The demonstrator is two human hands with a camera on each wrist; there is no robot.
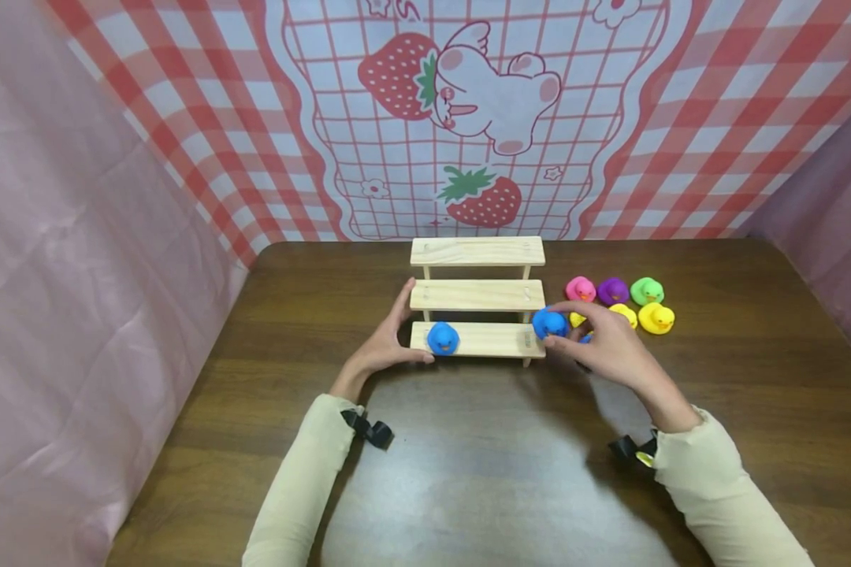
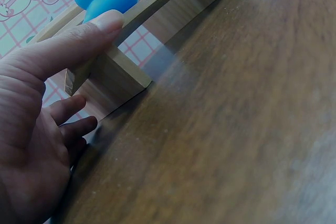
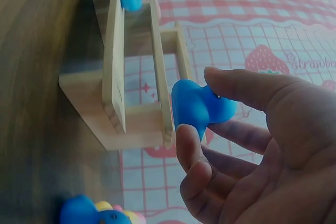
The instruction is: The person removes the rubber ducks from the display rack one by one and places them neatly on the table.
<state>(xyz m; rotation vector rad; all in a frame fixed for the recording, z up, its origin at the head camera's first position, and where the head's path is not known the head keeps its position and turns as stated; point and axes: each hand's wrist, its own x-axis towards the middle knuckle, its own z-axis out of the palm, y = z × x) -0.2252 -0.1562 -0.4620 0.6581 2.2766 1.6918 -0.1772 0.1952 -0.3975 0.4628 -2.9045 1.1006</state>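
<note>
A three-tier wooden display stand stands on the table, and a blue rubber duck sits at the left end of its lowest tier. My left hand holds the stand's left end. In the left wrist view its thumb lies on the front edge of the lowest tier, close to the duck, with fingers by the side support. With thumb and fingers, my right hand pinches a second blue rubber duck just off the right end of the lowest tier. Its underside is partly hidden.
Right of the stand are a pink duck, a purple duck, a green duck and yellow ducks. Another blue duck lies below my right hand. A checked strawberry cloth hangs behind the table.
</note>
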